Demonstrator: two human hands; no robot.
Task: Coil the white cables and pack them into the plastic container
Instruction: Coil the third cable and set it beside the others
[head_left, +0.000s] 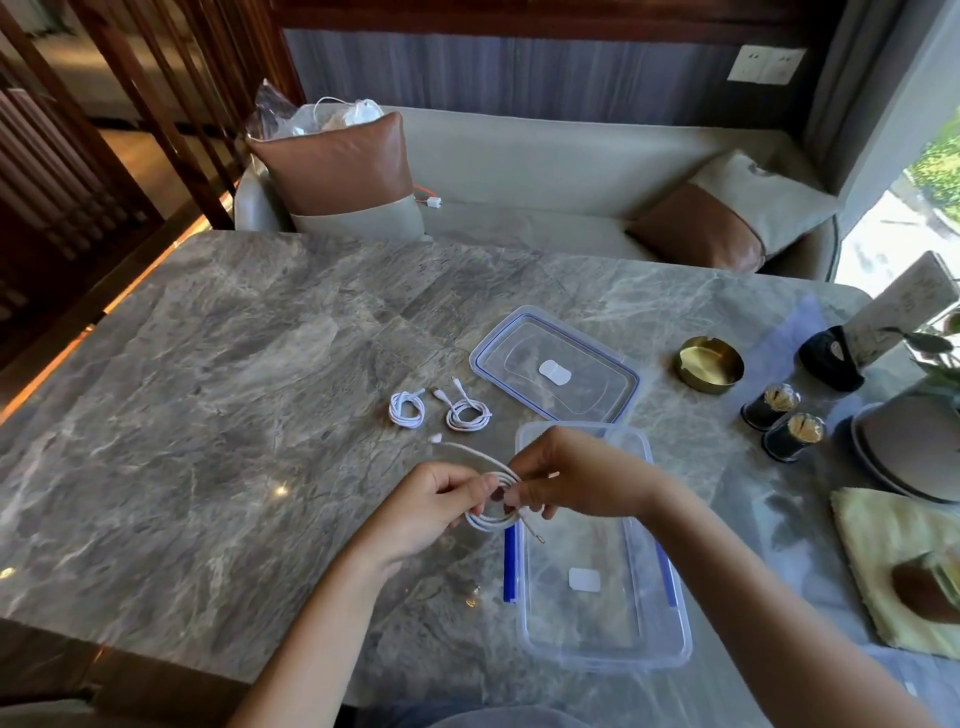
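Note:
My left hand (436, 506) and my right hand (576, 480) both pinch a white cable (491, 519) wound into a small loop, held just above the marble table beside the left rim of the clear plastic container (670, 623). One plug end (435, 438) trails on the table behind the loop, and a thin metal-tipped end hangs over the container's edge. Two coiled white cables (407, 410) (467, 415) lie side by side farther back. The container holds only a white label.
The container's lid (618, 400) lies flat behind it. To the right stand a brass ashtray (709, 364), two dark toothpick jars (782, 423), stacked plates (904, 452) and a yellow cloth (883, 551). A sofa with cushions sits beyond the table's far edge.

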